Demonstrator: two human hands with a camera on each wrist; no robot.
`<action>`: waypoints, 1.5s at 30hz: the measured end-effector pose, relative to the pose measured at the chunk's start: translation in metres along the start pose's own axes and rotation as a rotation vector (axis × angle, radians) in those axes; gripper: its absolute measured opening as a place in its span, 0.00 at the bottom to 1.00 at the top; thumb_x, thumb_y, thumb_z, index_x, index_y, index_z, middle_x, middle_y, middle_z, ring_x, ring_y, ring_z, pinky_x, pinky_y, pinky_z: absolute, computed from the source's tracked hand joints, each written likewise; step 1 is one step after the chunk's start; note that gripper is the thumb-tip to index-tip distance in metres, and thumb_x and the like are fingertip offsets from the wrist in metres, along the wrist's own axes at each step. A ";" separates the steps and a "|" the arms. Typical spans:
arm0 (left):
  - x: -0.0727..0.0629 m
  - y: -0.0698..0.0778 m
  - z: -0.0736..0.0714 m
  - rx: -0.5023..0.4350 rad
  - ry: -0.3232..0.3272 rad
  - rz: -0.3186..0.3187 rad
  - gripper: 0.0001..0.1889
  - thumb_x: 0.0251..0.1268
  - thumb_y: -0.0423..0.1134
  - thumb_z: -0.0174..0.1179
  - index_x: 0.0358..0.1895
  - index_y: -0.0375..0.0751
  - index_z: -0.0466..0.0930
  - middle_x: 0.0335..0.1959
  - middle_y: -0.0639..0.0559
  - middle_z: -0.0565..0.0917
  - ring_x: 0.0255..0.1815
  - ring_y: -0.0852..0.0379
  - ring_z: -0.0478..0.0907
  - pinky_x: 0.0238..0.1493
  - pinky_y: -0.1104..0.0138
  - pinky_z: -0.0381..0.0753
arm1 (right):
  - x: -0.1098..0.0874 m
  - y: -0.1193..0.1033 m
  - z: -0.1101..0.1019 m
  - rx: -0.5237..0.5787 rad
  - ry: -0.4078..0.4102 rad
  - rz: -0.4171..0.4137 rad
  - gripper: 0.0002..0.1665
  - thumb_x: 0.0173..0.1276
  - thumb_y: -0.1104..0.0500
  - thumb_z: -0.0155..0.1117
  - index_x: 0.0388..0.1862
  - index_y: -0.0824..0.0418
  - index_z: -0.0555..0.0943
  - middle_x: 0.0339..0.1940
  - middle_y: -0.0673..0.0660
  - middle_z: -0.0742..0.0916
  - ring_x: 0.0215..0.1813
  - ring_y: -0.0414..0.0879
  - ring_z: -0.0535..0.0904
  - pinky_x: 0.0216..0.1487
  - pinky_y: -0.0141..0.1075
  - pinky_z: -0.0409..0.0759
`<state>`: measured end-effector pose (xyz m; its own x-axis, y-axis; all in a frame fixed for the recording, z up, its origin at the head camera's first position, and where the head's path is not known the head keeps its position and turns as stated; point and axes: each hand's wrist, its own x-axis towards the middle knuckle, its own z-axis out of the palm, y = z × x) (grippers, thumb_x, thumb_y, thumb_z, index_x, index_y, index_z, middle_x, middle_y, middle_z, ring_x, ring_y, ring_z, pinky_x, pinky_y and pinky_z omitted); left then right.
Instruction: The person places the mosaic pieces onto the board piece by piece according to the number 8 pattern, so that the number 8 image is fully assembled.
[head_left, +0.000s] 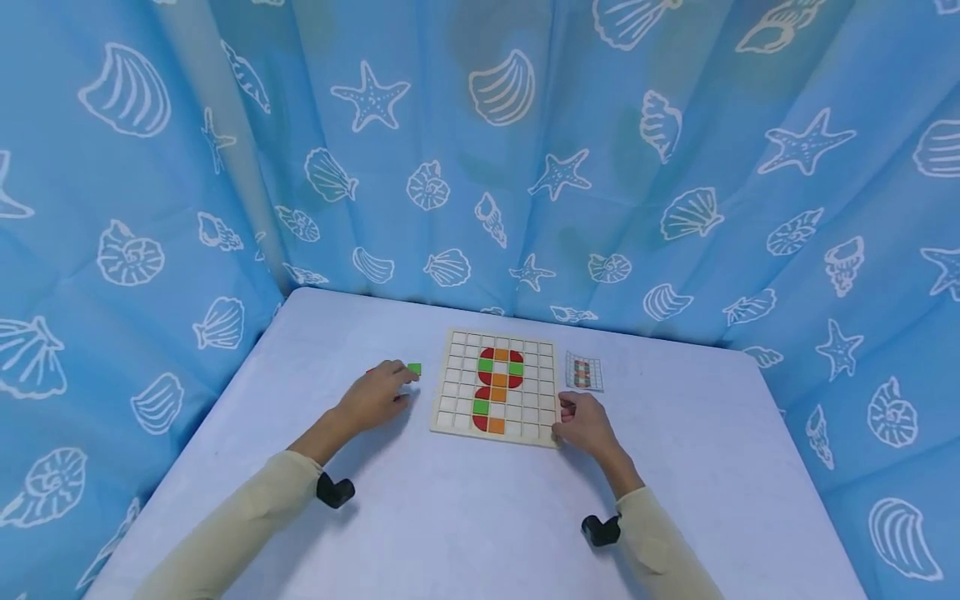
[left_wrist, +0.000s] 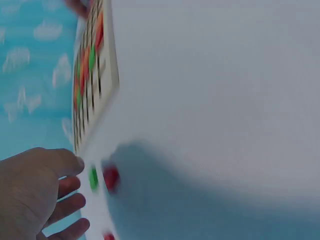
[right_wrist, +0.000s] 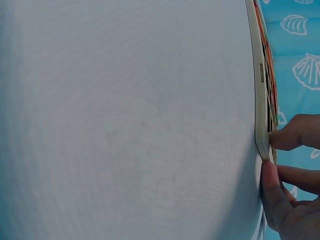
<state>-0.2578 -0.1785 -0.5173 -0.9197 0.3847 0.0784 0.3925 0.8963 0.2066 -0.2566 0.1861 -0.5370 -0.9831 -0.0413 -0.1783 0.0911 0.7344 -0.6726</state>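
A pale square grid board (head_left: pixel 461 417) lies on the table, with red, green and orange tiles forming a figure in its squares. My left hand (head_left: pixel 377 393) hovers left of the board beside a loose green tile (head_left: pixel 415 368). In the left wrist view, its thumb and loosely bent fingers (left_wrist: pixel 70 202) hold nothing visible. Near them are a blurred red tile (left_wrist: pixel 111 178) and another red tile (left_wrist: pixel 108 236). At the board's near right corner, my right hand (head_left: pixel 587 423) holds the edge. The right wrist view shows thumb and fingers (right_wrist: pixel 295 132) against that corner.
A small pattern card (head_left: pixel 583 372) with a coloured figure lies right of the board. The table (head_left: pixel 465 517) has a white cover. Behind it and at the sides hangs a blue curtain (head_left: pixel 442 225) with shells and starfish.
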 end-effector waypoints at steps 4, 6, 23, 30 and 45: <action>-0.006 -0.031 -0.004 -0.031 0.016 -0.151 0.22 0.61 0.42 0.67 0.57 0.38 0.78 0.51 0.43 0.78 0.55 0.48 0.74 0.56 0.56 0.78 | 0.000 0.002 0.000 -0.014 0.009 -0.004 0.37 0.55 0.65 0.70 0.66 0.69 0.72 0.44 0.58 0.80 0.44 0.49 0.74 0.42 0.36 0.75; -0.008 -0.041 -0.006 -0.076 0.007 -0.218 0.24 0.62 0.42 0.67 0.58 0.35 0.76 0.52 0.40 0.77 0.55 0.46 0.74 0.56 0.54 0.78 | 0.000 0.002 0.001 -0.012 0.007 -0.005 0.37 0.55 0.65 0.70 0.66 0.69 0.72 0.44 0.58 0.80 0.44 0.50 0.74 0.42 0.36 0.75; 0.008 -0.061 0.000 -0.248 -0.029 -0.183 0.13 0.58 0.30 0.68 0.48 0.40 0.85 0.48 0.44 0.80 0.53 0.46 0.76 0.55 0.55 0.78 | 0.002 0.003 0.003 0.022 -0.005 -0.009 0.38 0.54 0.66 0.69 0.66 0.69 0.72 0.43 0.57 0.80 0.43 0.49 0.74 0.40 0.35 0.75; 0.011 -0.063 -0.002 -0.270 -0.094 -0.160 0.14 0.60 0.32 0.67 0.50 0.41 0.83 0.49 0.45 0.81 0.52 0.47 0.77 0.56 0.55 0.78 | 0.000 0.002 0.001 0.018 -0.008 -0.002 0.38 0.55 0.66 0.70 0.66 0.69 0.71 0.43 0.57 0.80 0.42 0.48 0.74 0.39 0.35 0.75; 0.011 -0.064 0.003 -0.262 -0.042 -0.158 0.11 0.60 0.32 0.68 0.46 0.41 0.86 0.46 0.46 0.83 0.49 0.48 0.78 0.53 0.55 0.80 | -0.008 -0.002 0.004 -0.027 0.059 -0.037 0.35 0.51 0.68 0.68 0.62 0.72 0.75 0.37 0.56 0.81 0.39 0.47 0.75 0.36 0.35 0.73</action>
<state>-0.2931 -0.2312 -0.5329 -0.9659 0.2587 -0.0144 0.2236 0.8604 0.4579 -0.2479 0.1822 -0.5369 -0.9935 -0.0291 -0.1102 0.0511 0.7510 -0.6584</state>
